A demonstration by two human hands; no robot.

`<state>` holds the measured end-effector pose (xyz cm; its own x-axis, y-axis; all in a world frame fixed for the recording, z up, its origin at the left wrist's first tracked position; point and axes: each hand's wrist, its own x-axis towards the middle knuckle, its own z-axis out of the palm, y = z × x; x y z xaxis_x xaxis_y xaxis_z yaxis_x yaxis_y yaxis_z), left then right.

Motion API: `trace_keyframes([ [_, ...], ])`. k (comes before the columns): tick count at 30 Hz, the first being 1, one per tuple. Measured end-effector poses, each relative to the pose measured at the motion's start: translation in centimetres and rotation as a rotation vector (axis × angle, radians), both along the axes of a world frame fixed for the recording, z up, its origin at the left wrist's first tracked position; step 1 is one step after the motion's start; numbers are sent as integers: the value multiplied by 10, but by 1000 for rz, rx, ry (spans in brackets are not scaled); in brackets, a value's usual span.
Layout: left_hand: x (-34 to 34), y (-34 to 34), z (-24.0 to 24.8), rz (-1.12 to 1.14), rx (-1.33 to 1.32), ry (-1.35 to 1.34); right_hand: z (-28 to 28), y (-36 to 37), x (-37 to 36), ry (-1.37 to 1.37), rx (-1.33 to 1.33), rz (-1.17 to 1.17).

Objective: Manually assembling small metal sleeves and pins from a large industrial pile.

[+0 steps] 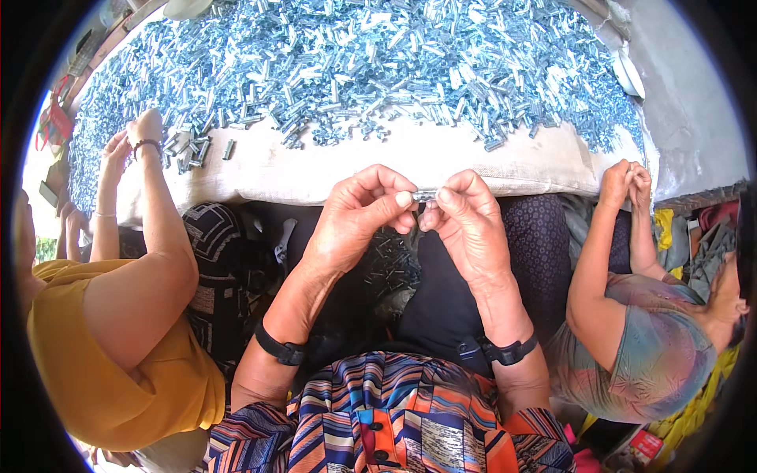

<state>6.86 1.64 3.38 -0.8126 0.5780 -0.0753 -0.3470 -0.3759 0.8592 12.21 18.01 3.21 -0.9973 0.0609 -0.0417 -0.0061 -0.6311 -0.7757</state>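
Right in front of me, a small shiny metal piece (425, 195) is pinched between the fingertips of both hands. My left hand (367, 211) grips its left end with thumb and forefinger. My right hand (467, 225) has its thumb and fingers closed on the other end. Fingertips cover most of the piece, so its full shape is hidden. Beyond my hands, a wide heap of short silvery-blue metal tubes (355, 67) spreads over a table with a pale cloth cover (315, 169). Both hands stay just short of the cloth's near edge.
Below my hands, between my knees, lies a dim heap of small metal pieces (390, 264). A person in a mustard top (126, 347) sits close on my left, and one in a patterned shirt (646, 347) on my right; both have hands by the table. A few loose tubes (193, 150) lie near the left person's hand.
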Motion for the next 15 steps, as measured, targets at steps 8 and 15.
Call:
trace_keyframes([
  [8,3,-2,4,-99,3,120,-6,7,5,-59,-163,223],
  [15,6,-11,-7,-182,-21,130,-4,14,6,-63,127,316],
])
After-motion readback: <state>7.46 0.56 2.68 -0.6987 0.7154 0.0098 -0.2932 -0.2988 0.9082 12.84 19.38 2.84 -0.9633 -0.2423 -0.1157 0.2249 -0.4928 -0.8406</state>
